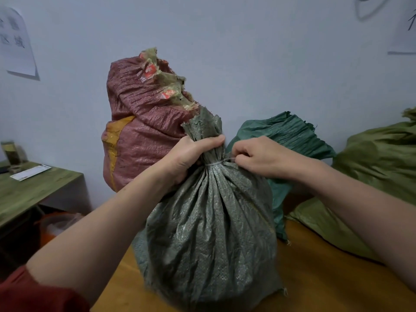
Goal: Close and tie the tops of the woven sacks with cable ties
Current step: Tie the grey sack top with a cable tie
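Standing on the counter (315, 278), the grey sack (209, 233) has its gathered neck gripped by the left hand (189, 154), fingers curled round it — just below, the right hand (258, 157) pinches the cable tie (213, 163) looped round the neck.

Grey sack (209, 221) stands mid surface (315, 278), neck taken on both sides: left hand (191, 154) wrapped round it above the tie (216, 163), right hand (258, 156) pinching the tie's end. Behind, red sack (144, 136) crowds the back left just beside the grey top, green sack (281, 140) the back right, olive sack (382, 158) blocks the far right, and the wall (247, 52) closes the rear. Free room: bare surface front right of grey sack, air above the sack tops, open gap left of red sack.
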